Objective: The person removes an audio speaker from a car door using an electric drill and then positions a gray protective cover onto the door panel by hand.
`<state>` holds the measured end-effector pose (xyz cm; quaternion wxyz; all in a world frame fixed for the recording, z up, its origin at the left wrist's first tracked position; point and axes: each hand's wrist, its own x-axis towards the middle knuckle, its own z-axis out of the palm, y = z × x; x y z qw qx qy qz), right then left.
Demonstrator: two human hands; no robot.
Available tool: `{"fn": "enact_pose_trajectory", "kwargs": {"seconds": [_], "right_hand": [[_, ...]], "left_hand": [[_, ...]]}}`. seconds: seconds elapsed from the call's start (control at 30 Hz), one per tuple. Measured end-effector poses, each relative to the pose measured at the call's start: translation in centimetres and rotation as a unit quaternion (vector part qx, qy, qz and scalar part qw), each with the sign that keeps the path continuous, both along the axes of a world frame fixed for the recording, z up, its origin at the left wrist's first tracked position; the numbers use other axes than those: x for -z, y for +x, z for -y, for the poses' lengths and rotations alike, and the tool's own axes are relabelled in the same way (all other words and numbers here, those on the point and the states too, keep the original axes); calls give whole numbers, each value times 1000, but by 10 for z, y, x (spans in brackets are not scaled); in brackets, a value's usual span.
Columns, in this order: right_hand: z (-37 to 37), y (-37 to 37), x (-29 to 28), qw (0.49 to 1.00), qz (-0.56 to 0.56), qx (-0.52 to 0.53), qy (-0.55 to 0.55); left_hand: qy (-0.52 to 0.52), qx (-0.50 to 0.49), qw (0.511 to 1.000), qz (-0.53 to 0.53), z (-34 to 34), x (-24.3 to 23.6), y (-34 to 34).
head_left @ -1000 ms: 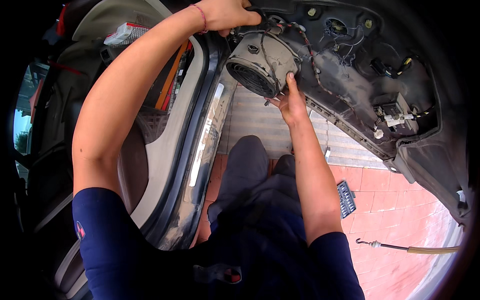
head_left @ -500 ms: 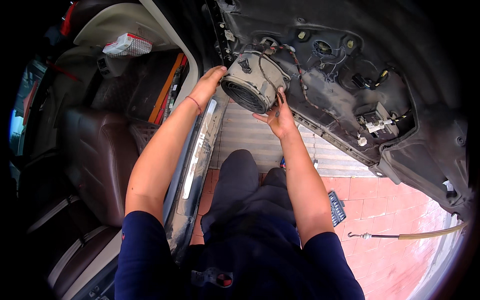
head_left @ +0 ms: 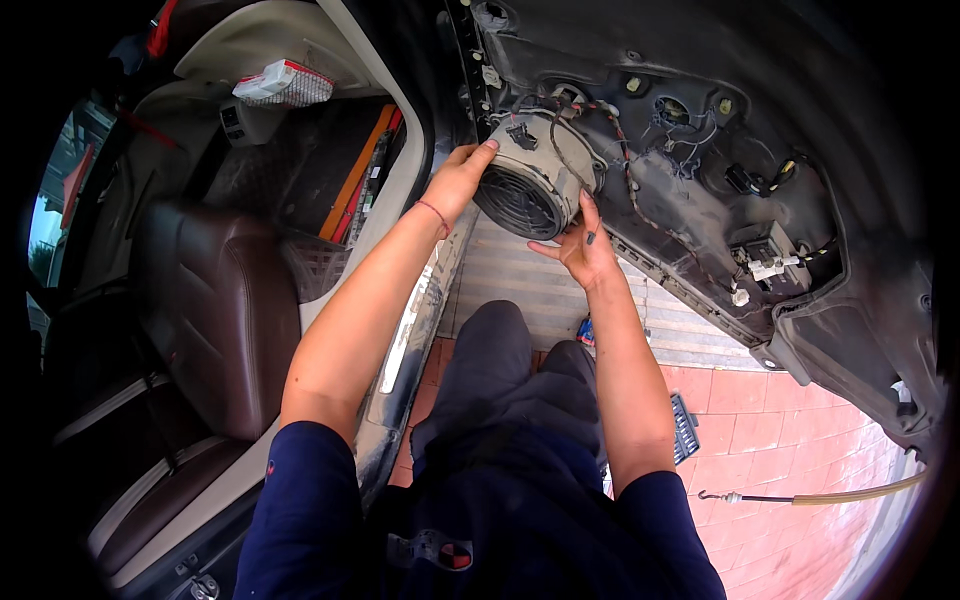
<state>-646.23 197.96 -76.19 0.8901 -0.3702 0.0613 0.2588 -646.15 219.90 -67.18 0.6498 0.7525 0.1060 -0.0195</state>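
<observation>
A round, dusty door speaker (head_left: 545,150) with a black ringed grille (head_left: 522,201) sits at the inner panel of the opened car door (head_left: 700,215). On its left side my left hand (head_left: 462,182) grips the rim, thumb over the housing and the other fingers hidden behind. My right hand (head_left: 585,250) holds its lower right side, thumb up against the housing and one finger stretched out beneath. Dark smudges mark this hand. A small black connector (head_left: 521,136) shows on top of the housing, and a wiring harness (head_left: 628,170) runs past it along the door.
To the left are the door sill (head_left: 405,345) and a brown leather seat (head_left: 215,310). A white-and-red package (head_left: 285,82) lies inside the car. Below the door, a tool case (head_left: 685,428) rests on red paving (head_left: 745,420). A hooked cable (head_left: 800,499) hangs at right.
The view has shifted, so the scene lies further right in the picture. My left thumb now reaches further over the speaker's housing. My right hand stays at its lower right side.
</observation>
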Motion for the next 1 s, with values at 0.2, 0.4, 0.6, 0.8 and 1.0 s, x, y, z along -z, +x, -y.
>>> {"fn": "enact_pose_trajectory", "kwargs": {"seconds": [0.2,0.4,0.6,0.8,1.0], "right_hand": [[5,-3,0,1000,11,3,-24],[-15,-19,-4,998,17,65,-19],[-9,-18,-6,1000,-3,7,29],[-14,-14,-2,998,16,29,55],[-28,-18,13,994,19,104,1]], "left_hand": [[-43,-8,999,-24,3,3,1],[-57,29,996,-55,-14,7,20],[24,-1,999,-32,0,-17,4],[41,3,999,-9,-1,-12,12],[17,46,999,-20,-29,15,31]]}}
